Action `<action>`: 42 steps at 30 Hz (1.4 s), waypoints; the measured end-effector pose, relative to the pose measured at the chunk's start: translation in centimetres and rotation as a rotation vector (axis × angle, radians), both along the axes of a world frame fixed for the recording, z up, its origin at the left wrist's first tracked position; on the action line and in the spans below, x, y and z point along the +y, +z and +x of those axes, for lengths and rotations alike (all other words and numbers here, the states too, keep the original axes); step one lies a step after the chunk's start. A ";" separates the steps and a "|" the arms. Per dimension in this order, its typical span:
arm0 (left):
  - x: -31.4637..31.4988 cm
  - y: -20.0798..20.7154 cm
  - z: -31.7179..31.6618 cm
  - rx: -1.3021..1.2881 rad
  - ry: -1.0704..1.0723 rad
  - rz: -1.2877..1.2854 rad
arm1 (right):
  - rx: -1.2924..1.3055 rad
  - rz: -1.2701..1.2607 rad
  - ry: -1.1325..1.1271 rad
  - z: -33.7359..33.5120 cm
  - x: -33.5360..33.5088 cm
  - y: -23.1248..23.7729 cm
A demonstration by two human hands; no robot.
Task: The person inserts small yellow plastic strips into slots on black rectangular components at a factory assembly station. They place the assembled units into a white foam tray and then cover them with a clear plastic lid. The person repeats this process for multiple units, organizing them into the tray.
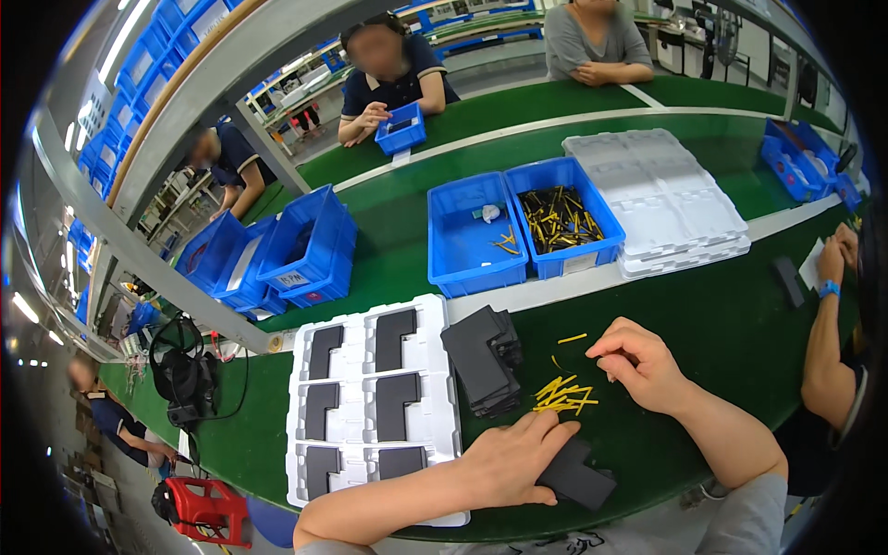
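My left hand (513, 458) presses flat on a black L-shaped part (578, 476) lying on the green table near the front edge. My right hand (638, 361) hovers with fingers pinched together, just right of a small heap of thin yellow strips (562, 395); whether a strip is between the fingers I cannot tell. A stack of black L-shaped parts (481, 356) stands behind my left hand. To the left lies a white moulded tray (356, 356) with several black parts (396, 402) seated in its pockets.
Two blue bins sit beyond a white line: one almost bare (472, 245), one with yellow-and-black pieces (562, 220). Stacked white trays (661, 199) lie to their right. Tilted blue crates (301, 250) at left. Another person's arm (823, 342) rests at right; other people sit across.
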State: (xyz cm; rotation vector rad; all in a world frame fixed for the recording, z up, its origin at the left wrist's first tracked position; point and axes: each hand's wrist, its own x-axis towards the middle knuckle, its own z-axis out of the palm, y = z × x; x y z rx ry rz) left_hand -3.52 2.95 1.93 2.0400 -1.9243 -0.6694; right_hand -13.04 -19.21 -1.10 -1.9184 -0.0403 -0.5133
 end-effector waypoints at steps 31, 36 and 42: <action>-0.5 -2.0 -1.2 0.675 0.461 -0.338 | 0.247 0.598 0.193 -1.6 1.4 1.7; -1.4 -1.6 -1.0 0.519 0.437 -0.458 | 0.179 0.578 0.147 -1.4 1.3 1.6; -1.2 -1.1 -0.8 0.493 0.392 -0.524 | 0.273 0.581 0.121 -1.3 1.3 1.9</action>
